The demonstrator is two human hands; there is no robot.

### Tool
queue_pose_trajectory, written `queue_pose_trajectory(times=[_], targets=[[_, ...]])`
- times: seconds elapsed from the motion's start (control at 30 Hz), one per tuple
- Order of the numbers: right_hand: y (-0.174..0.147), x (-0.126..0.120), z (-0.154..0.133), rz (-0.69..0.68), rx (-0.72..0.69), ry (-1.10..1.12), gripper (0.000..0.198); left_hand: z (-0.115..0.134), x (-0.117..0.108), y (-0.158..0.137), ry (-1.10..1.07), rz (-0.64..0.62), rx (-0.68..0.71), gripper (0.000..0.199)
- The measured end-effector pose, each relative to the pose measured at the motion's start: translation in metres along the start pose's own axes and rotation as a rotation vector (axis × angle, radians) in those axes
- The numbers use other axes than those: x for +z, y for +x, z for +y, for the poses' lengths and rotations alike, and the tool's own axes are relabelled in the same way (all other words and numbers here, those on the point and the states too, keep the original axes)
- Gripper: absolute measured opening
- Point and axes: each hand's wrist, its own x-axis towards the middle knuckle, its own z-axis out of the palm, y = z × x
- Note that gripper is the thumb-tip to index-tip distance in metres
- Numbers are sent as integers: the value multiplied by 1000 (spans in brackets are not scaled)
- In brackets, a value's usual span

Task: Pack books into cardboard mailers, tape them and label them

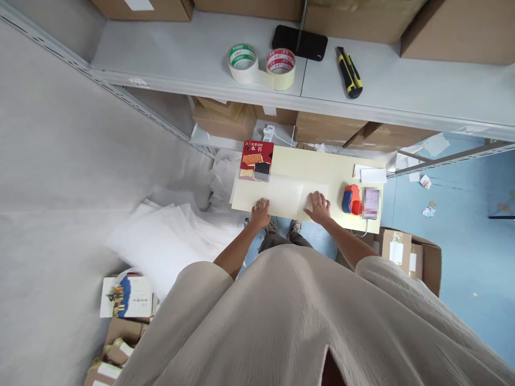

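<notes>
A pale translucent sheet (285,194), probably foam wrap, lies across the near middle of the cream table (346,163). My right hand (319,208) rests on the sheet's right part, palm down with fingers spread. At the table's front edge, my left hand (260,212) touches the sheet's left part with its fingertips, fingers extended. A red book (256,161) with a torn-paper design lies beyond my left hand, at the table's far left. To the right of my right hand stands a red and blue tape dispenser (351,199).
A phone with a blurred screen (370,202) and white cards (373,175) lie at the table's right. White foam sheets (173,236) are piled left. The shelf (173,53) holds tape rolls (280,69), a black phone (300,42) and a box cutter (350,73). An open carton (432,268) stands right.
</notes>
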Motion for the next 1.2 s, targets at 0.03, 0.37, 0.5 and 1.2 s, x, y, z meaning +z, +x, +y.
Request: queue_pose_trajectory(times=[0.03,0.37,0.5,1.2], targets=[[-1,0,4,1,-17,-9,99,-1,0,1,-8,0,1,84],[-14,3,6,0,21,-21,97,5,1,-1,8,8,-16,80],[-14,-7,-3,17,56,36,92,6,-1,-2,12,56,0,81],[155,-118,-166,97,183,978,47,-23,-53,67,-101,244,21,145]])
